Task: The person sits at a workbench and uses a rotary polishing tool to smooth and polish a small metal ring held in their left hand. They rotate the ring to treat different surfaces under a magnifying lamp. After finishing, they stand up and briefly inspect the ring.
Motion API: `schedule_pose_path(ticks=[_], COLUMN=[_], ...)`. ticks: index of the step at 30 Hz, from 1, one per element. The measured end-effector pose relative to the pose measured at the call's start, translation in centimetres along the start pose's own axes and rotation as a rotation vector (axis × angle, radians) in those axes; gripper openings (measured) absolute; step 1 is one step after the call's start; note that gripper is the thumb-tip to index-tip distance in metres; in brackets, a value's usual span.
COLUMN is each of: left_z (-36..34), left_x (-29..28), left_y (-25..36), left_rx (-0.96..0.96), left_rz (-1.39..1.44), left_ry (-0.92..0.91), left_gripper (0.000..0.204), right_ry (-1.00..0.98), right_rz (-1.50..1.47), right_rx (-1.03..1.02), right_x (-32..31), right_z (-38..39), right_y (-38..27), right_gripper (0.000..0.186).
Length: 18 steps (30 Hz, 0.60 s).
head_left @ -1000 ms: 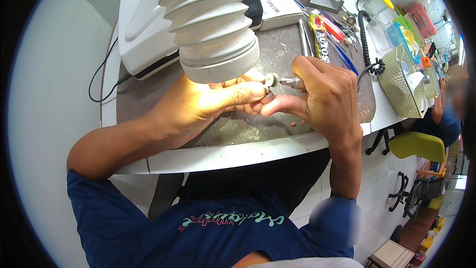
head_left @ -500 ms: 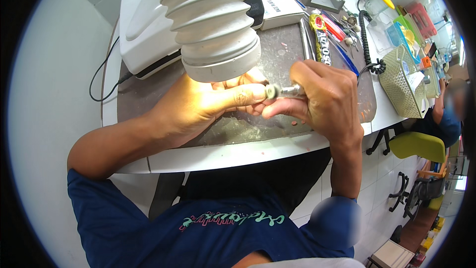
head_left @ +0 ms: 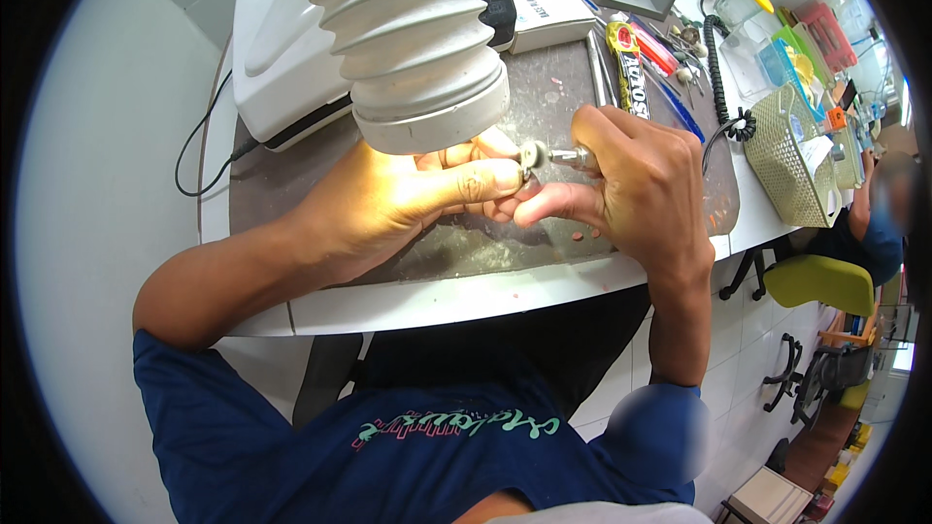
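Observation:
My right hand [head_left: 646, 180] is closed round a rotary handpiece [head_left: 575, 157], its metal nose pointing left. A small round grey-green polishing wheel [head_left: 533, 154] sits on the handpiece's tip. My left hand [head_left: 417, 189] pinches a small shiny piece [head_left: 530, 184] between thumb and fingers, mostly covered by them. The wheel stands just above the left thumb tip, close to the piece; whether they touch I cannot tell. My right thumb reaches left under the handpiece, up against the left fingertips. Bright light falls on the left hand.
A ribbed white suction hose [head_left: 413, 49] hangs just above my left hand. Behind it stand a white machine [head_left: 282, 58] and a white-and-yellow box [head_left: 549, 15]. To the right lie a yellow tube [head_left: 626, 63], several burs and tools, a coiled black cord [head_left: 718, 78] and a woven basket [head_left: 786, 155].
The wheel and handpiece nose have risen slightly, off the thumb tip, and more of the small piece shows. Both hands keep their grip.

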<state>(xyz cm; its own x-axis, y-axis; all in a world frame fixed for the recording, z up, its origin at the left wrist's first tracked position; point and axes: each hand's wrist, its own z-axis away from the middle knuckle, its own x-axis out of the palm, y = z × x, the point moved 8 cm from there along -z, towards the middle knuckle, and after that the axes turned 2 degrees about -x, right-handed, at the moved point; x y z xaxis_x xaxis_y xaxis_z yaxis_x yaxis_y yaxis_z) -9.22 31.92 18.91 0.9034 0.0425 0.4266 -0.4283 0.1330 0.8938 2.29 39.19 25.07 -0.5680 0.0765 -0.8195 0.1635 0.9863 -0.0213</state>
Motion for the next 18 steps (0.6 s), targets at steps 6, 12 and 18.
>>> schedule_pose_path(ticks=[6, 12, 18], left_z=[-0.06, -0.04, -0.15], left_x=[0.15, 0.22, 0.03], left_y=[0.16, 0.17, 0.18], left_rx=[-0.022, -0.046, -0.024], left_rz=[-0.026, -0.030, -0.029], left_ry=[-0.022, -0.018, -0.011], left_gripper=[0.018, 0.016, 0.015], right_ry=[-0.004, -0.014, -0.027], right_rz=[-0.011, -0.022, -0.019], right_rx=[-0.003, -0.039, 0.025], right_x=[0.21, 0.21, 0.34], right_z=[0.09, 0.20, 0.12], right_y=[0.06, -0.22, 0.24], right_gripper=[0.065, 0.065, 0.064])
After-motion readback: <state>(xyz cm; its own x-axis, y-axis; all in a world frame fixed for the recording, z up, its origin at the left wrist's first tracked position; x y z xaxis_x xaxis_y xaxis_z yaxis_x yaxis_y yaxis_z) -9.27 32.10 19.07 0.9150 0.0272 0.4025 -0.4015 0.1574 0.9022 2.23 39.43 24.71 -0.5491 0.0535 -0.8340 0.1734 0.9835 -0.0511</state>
